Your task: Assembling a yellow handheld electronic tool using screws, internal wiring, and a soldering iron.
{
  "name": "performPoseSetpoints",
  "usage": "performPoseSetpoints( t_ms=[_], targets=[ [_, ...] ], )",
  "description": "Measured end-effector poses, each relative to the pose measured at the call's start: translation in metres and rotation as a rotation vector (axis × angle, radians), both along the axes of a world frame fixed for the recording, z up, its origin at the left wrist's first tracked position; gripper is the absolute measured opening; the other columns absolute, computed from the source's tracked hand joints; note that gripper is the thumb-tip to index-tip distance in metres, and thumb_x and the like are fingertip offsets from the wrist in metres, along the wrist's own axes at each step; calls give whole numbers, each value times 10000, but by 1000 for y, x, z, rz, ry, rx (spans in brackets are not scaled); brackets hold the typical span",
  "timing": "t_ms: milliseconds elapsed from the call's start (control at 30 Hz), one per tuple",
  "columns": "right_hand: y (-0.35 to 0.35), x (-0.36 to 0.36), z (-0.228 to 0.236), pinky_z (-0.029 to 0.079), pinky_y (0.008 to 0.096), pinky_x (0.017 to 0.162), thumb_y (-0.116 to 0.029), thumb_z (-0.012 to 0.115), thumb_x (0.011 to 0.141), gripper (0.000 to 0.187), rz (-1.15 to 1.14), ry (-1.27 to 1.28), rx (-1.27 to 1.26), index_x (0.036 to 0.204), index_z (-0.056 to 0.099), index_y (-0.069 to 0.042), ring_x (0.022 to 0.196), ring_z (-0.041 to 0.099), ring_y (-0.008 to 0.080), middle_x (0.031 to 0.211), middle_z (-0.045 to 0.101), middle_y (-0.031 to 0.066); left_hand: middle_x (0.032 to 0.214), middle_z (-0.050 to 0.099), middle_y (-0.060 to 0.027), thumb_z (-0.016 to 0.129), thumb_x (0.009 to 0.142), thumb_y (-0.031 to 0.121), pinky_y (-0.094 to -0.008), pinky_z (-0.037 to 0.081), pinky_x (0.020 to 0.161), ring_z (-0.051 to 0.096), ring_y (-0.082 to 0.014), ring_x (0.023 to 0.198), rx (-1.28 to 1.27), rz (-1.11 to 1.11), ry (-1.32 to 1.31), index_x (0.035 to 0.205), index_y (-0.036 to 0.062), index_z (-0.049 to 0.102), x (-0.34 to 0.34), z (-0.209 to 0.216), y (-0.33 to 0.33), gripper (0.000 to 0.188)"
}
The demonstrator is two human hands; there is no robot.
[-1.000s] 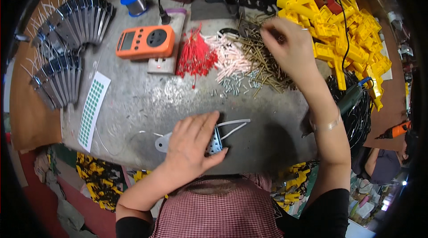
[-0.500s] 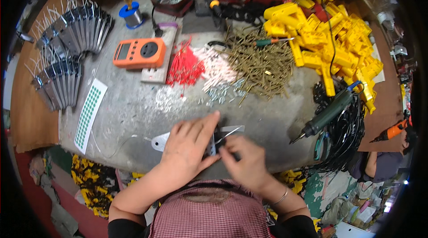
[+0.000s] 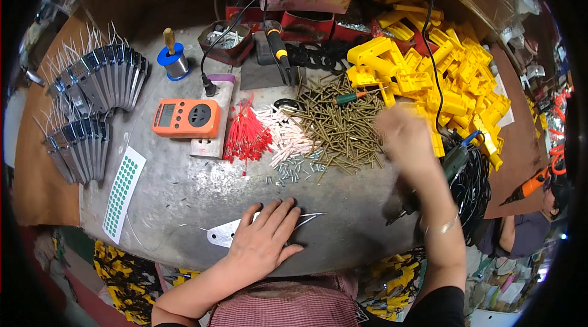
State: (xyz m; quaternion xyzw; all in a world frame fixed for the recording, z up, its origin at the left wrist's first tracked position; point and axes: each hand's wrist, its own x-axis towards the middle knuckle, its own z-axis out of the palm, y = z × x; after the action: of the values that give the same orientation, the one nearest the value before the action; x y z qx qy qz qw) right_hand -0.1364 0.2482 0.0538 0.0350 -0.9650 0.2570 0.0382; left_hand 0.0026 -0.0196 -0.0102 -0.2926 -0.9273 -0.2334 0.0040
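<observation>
While the left hand (image 3: 264,238), loosely spread, is helpfully steadying the plate (image 3: 224,233), the right hand (image 3: 404,137) is hovering by screws (image 3: 346,126), grip unclear.

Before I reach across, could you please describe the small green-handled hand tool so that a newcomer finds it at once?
Find the big heap of yellow plastic parts at the right of the grey table. Left of it spreads a pile of brass-coloured screws. The small green-handled hand tool lies on that pile's upper right part, the only green among the brass.
</observation>
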Motion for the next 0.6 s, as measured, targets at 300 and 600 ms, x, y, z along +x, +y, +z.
performPoseSetpoints(
  t_ms=[300, 600],
  targets=[
    [54, -124, -13, 524, 241, 539, -133, 632, 875, 364, -276, 130, -501, 1211, 584, 1, 651, 675, 110, 915, 698, 137, 1406, 465, -174, 685, 794, 483, -472, 362, 1050, 469, -337, 1283, 99, -70, -44, 1409, 74, 445, -9, -1, 0, 777],
    [-31, 80, 57, 531, 290, 778, -39, 736, 773, 472, 1029, -346, -336, 1226, 604, -19, 921, 661, 185, 1122, 668, 80, 1365, 490, -248, 873, 600, 419, -448, 395, 1053, 514, -329, 1255, 1519, 286, -871, 1378, -58, 438, 6, 73, -23, 1011]
  ],
)
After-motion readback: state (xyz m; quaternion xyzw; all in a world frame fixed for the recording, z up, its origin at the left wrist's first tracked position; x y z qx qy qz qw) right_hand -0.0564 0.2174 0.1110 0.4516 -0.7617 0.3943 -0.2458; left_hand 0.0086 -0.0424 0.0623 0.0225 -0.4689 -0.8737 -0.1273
